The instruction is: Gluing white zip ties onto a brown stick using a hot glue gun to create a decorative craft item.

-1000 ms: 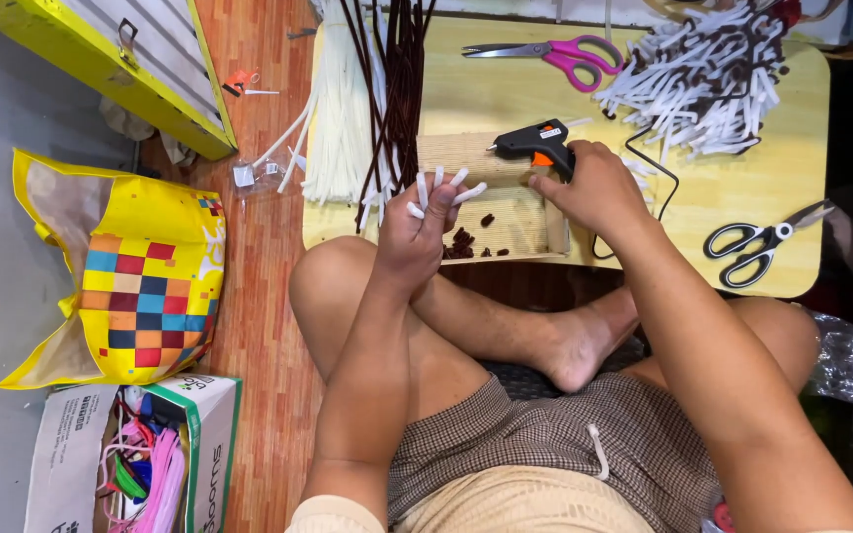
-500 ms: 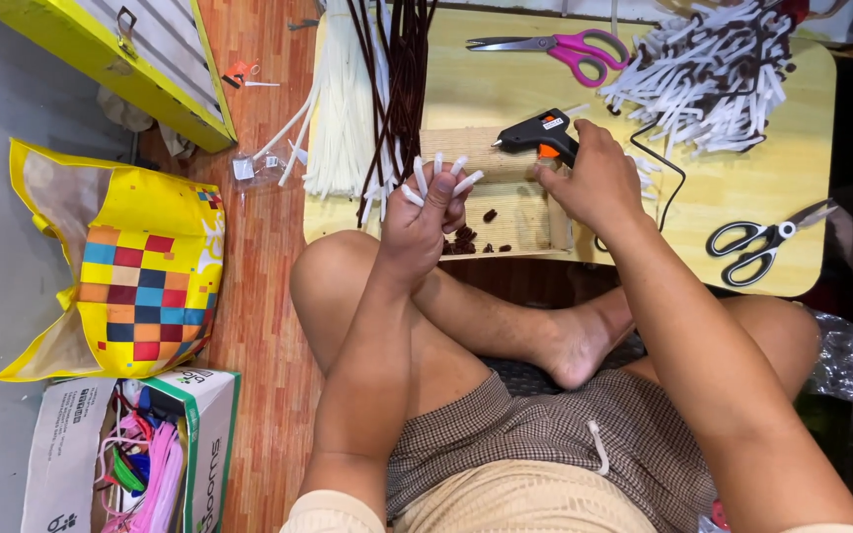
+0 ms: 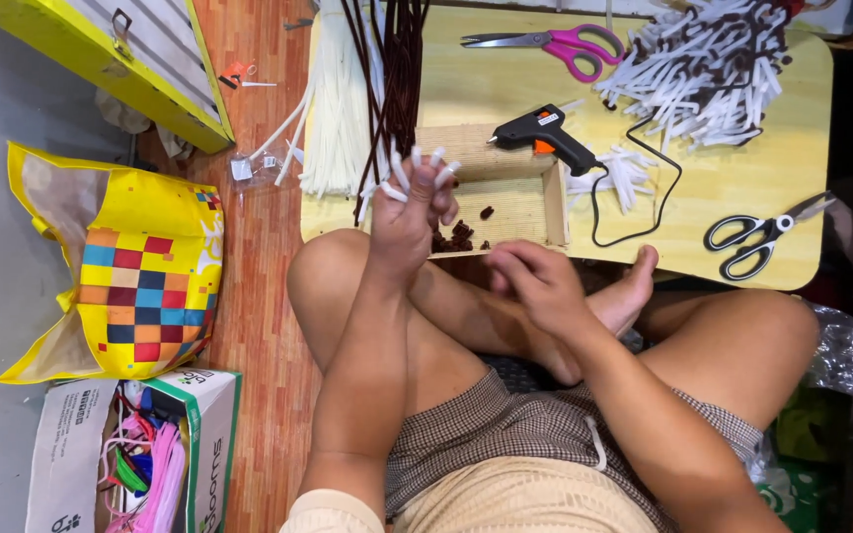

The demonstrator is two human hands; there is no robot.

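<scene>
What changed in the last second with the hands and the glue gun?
The right hand let go of the black glue gun, which now lies on the wooden tray, and drew back toward the lap. The left hand stays raised, gripping short white strips. Both pairs of scissors, pink-handled and black-handled, lie where they were.

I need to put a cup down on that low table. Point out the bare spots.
Bare wood lies between the pink scissors and the glue gun, and on the table between the gun's cord and the black scissors. The far right corner is crowded with white strips; the left edge holds cord bundles.
</scene>
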